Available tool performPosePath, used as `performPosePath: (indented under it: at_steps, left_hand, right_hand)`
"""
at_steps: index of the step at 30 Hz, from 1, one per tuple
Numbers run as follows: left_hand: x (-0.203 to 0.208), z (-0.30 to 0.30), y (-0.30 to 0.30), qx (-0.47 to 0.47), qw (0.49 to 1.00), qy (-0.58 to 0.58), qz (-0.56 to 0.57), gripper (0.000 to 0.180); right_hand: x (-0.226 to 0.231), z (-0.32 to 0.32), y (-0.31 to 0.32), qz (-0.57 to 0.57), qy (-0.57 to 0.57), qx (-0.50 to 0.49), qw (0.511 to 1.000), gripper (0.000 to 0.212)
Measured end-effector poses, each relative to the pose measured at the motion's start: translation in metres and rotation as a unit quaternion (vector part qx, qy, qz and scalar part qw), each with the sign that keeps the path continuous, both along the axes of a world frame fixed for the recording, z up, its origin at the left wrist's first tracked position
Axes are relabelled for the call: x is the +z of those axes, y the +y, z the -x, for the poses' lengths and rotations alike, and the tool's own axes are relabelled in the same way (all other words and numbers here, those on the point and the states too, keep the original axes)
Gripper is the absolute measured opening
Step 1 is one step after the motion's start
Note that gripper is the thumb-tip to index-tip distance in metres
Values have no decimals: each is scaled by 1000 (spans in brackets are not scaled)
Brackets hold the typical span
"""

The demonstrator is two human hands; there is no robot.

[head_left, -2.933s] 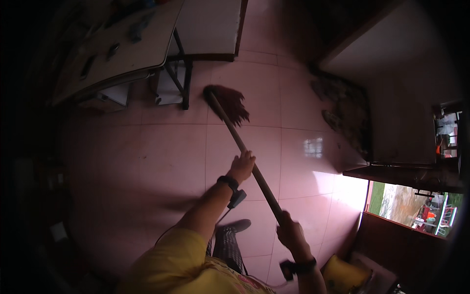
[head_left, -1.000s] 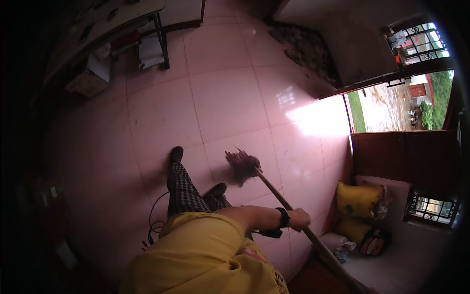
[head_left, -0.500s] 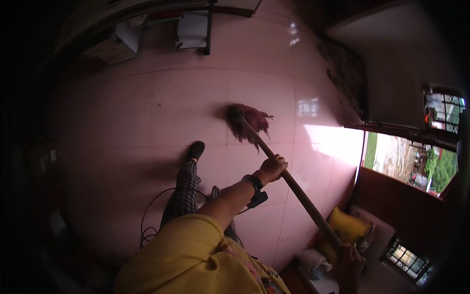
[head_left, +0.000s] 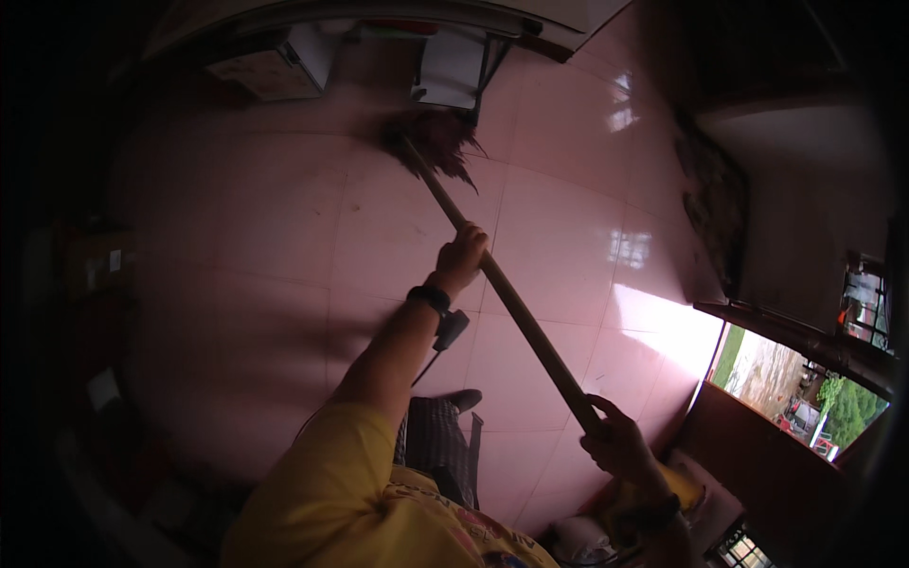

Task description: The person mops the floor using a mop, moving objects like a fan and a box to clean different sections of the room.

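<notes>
**Mop right up by the counter, two hands on the stick**

So the mop is slanting across the middle of the view. Its dark reddish head is down on the pink tiled floor, just by the white panel under the counter. Can't tell if the strands actually touch the panel, it's pretty dark up there.

Left hand is the one farther down the stick, fingers wrapped snugly round it. Right hand has the near end of the stick, fingers curled about it and one digit kinda sticking up. There's a dark band on the left wrist with a small dark box next to it.

Left of the panel there's a pale box with a blotchy front. One dark shoe pokes out past the yellow shirt. Over on the right, an open doorway lets in daylight that glares off the tiles.
</notes>
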State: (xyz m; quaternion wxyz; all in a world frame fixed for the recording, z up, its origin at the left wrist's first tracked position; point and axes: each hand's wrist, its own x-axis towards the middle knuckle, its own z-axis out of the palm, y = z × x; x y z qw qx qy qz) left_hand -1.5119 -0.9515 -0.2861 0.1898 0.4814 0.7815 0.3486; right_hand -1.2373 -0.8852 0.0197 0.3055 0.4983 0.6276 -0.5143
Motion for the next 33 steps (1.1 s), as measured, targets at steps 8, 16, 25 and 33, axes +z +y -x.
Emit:
performPosePath:
  at_steps: [8,16,25,33]
  left_hand:
    - [-5,75,-26,36,996,14,82,47]
    - [7,128,-21,55,996,65,12,44]
    - [-9,116,-68,31,989,66,132,36]
    - [-4,-6,-111,-6,994,35,104,24]
  right_hand:
    - [-117,119,-45,-151,151,135,967,62]
    - [-188,256,-34,-224,138,244,933,71]
    - [-144,186,-87,-195,86,335,918,79]
    - [-50,18,-116,-179,4,379,908,69]
